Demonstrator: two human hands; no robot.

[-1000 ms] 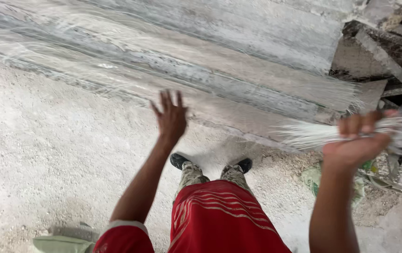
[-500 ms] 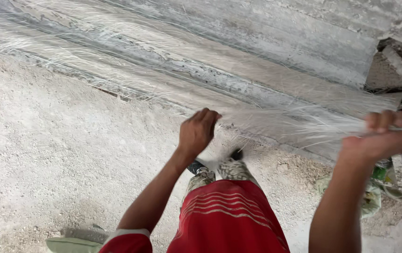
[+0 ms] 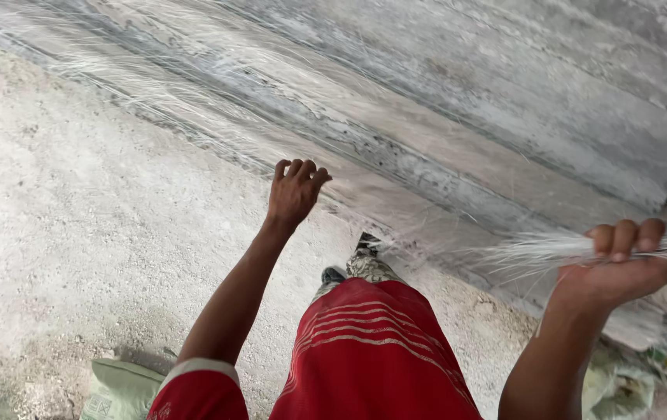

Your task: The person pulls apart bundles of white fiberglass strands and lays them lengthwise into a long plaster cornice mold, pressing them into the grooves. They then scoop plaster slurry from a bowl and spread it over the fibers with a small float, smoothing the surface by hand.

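Pale fibre strands (image 3: pixel 535 250) sit bunched in your right hand (image 3: pixel 621 268), at the right edge of the view, above the lower edge of the long grey slab (image 3: pixel 458 117). Half a second ago your left hand was closed low over the strands near your knees; now your left hand (image 3: pixel 296 190) has lifted away and hangs apart from the bundle, over the slab's near edge. Its fingers are loosely curled, half open, and it holds nothing that can be seen. Your right hand is palm up, fingers wrapped tight around the bundle. From that fist the strands fan out leftward as thin, whitish, stiff threads. More fine threads lie spread like a haze across the slab toward its far left end. Your red shorts (image 3: pixel 372 358) fill the bottom centre, above the dusty concrete floor (image 3: pixel 77 233)
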